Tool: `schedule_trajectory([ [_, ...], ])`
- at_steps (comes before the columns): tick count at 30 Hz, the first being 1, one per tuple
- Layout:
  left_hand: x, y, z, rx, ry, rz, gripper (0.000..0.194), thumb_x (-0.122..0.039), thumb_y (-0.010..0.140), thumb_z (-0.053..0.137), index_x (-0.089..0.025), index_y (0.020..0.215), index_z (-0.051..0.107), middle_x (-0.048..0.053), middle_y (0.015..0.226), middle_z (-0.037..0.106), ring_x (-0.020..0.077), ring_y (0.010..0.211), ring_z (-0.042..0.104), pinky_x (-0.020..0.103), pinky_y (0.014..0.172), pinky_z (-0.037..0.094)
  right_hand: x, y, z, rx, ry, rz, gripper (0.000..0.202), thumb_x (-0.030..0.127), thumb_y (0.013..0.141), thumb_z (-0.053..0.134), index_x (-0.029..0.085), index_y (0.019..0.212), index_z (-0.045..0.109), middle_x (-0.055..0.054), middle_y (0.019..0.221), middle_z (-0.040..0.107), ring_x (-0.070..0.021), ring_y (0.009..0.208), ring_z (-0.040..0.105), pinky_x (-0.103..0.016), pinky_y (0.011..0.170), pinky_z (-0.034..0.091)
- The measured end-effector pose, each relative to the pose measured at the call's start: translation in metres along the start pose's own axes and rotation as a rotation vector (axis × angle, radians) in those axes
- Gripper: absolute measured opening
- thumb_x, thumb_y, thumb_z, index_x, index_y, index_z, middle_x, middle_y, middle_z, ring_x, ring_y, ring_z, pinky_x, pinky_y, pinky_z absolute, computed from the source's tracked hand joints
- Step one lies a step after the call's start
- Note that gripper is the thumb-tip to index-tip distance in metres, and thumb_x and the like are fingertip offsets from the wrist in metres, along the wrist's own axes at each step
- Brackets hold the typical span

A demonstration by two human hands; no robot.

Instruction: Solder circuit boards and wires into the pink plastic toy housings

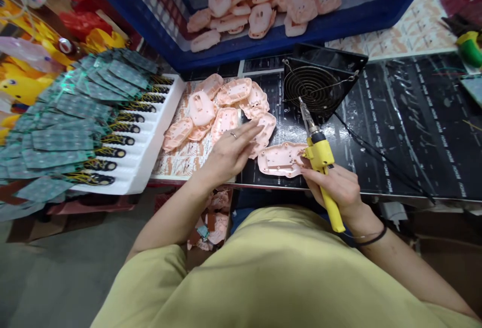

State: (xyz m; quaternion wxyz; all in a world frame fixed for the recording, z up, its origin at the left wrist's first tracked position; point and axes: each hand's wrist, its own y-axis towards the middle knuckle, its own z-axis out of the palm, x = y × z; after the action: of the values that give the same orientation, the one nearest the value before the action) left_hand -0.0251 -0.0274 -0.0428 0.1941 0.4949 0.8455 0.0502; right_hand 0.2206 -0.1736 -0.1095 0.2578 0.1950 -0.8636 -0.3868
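My right hand is closed around a yellow soldering gun, its metal tip pointing up and away in front of a black fan. A pink plastic shell lies hollow side up at the table's front edge, beside the fingertips of that hand. My left hand has its fingers stretched out over another pink shell, which they touch and partly cover. More pink shells lie in a loose pile just beyond and to the left of that hand.
A black fan with a wire guard stands behind the soldering gun, its cable trailing right. A blue crate with pink shells stands at the back. Left, a white foam tray holds wired parts beside green circuit boards. Green-handled pliers lie far right.
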Motion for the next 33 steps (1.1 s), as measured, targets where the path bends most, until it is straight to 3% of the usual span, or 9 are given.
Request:
schedule_trajectory([
  [5, 0.015, -0.002, -0.003, 0.172, 0.188, -0.028, 0.042, -0.010, 0.093, 0.041, -0.014, 0.127, 0.065, 0.016, 0.138, 0.062, 0.0280, 0.128, 0.059, 0.048, 0.106, 0.051, 0.002, 0.000, -0.001, -0.061, -0.061, 0.042, 0.036, 0.010, 0.083, 0.073, 0.023, 0.115, 0.064, 0.002, 0.074, 0.068, -0.0100, 0.065, 0.062, -0.023, 0.067, 0.049],
  [9, -0.002, -0.009, -0.010, 0.266, 0.269, -0.035, 0.039, -0.016, 0.097, 0.044, -0.014, 0.129, 0.064, 0.015, 0.120, 0.070, 0.0281, 0.105, 0.066, 0.045, 0.092, 0.053, 0.003, 0.002, -0.003, -0.116, -0.114, 0.100, 0.031, 0.011, 0.083, 0.075, 0.022, 0.110, 0.063, 0.001, 0.076, 0.069, -0.0106, 0.063, 0.061, -0.024, 0.067, 0.048],
  [12, -0.017, -0.011, -0.021, 0.348, 0.182, -0.004, 0.038, -0.024, 0.100, 0.046, -0.018, 0.134, 0.061, 0.010, 0.106, 0.074, 0.0236, 0.093, 0.068, 0.040, 0.087, 0.051, 0.003, 0.002, -0.003, -0.102, -0.161, 0.103, 0.029, 0.012, 0.084, 0.074, 0.021, 0.109, 0.062, 0.003, 0.070, 0.066, -0.0100, 0.060, 0.057, -0.025, 0.065, 0.044],
  [15, -0.019, -0.010, -0.028, 0.290, -0.018, 0.030, 0.036, -0.023, 0.102, 0.045, -0.018, 0.134, 0.060, 0.007, 0.100, 0.075, 0.0178, 0.089, 0.070, 0.031, 0.082, 0.053, 0.002, 0.000, -0.002, -0.071, -0.182, 0.087, 0.026, 0.014, 0.086, 0.072, 0.021, 0.108, 0.063, 0.002, 0.072, 0.066, -0.0109, 0.063, 0.057, -0.026, 0.066, 0.043],
  [17, -0.012, -0.007, -0.028, 0.219, -0.092, 0.058, 0.037, -0.015, 0.101, 0.041, -0.019, 0.130, 0.062, 0.008, 0.113, 0.074, 0.0170, 0.103, 0.070, 0.030, 0.088, 0.054, 0.002, -0.001, -0.002, -0.063, -0.192, 0.069, 0.025, 0.015, 0.086, 0.071, 0.021, 0.109, 0.063, 0.001, 0.073, 0.066, -0.0114, 0.064, 0.057, -0.026, 0.067, 0.043],
  [20, 0.002, -0.002, -0.019, 0.167, 0.005, 0.106, 0.039, -0.011, 0.097, 0.040, -0.018, 0.125, 0.066, 0.012, 0.141, 0.060, 0.0257, 0.136, 0.054, 0.042, 0.106, 0.049, 0.002, -0.002, -0.002, -0.067, -0.214, 0.058, 0.026, 0.015, 0.088, 0.070, 0.022, 0.112, 0.062, 0.001, 0.075, 0.066, -0.0116, 0.066, 0.057, -0.026, 0.068, 0.042],
  [22, 0.007, -0.001, -0.010, 0.194, 0.101, 0.104, 0.036, -0.016, 0.099, 0.042, -0.016, 0.126, 0.065, 0.015, 0.145, 0.056, 0.0305, 0.140, 0.049, 0.048, 0.107, 0.048, 0.002, -0.002, -0.002, -0.069, -0.223, 0.057, 0.026, 0.015, 0.088, 0.069, 0.022, 0.112, 0.062, 0.001, 0.074, 0.066, -0.0115, 0.066, 0.056, -0.026, 0.068, 0.042],
  [27, -0.012, -0.005, 0.003, 0.202, 0.338, -0.014, 0.035, -0.035, 0.102, 0.046, -0.015, 0.122, 0.067, 0.014, 0.113, 0.071, 0.0280, 0.102, 0.065, 0.044, 0.089, 0.050, 0.003, -0.002, -0.002, -0.061, -0.229, 0.070, 0.026, 0.016, 0.088, 0.069, 0.022, 0.112, 0.063, 0.002, 0.072, 0.064, -0.0108, 0.065, 0.056, -0.025, 0.069, 0.041],
  [33, -0.034, -0.014, 0.014, 0.056, 0.392, -0.006, 0.037, -0.042, 0.101, 0.048, -0.015, 0.115, 0.069, 0.010, 0.092, 0.068, 0.0251, 0.083, 0.060, 0.038, 0.074, 0.044, 0.004, -0.001, -0.002, -0.052, -0.232, 0.069, 0.026, 0.014, 0.087, 0.070, 0.019, 0.111, 0.064, 0.001, 0.069, 0.060, -0.0121, 0.063, 0.049, -0.026, 0.067, 0.040],
])
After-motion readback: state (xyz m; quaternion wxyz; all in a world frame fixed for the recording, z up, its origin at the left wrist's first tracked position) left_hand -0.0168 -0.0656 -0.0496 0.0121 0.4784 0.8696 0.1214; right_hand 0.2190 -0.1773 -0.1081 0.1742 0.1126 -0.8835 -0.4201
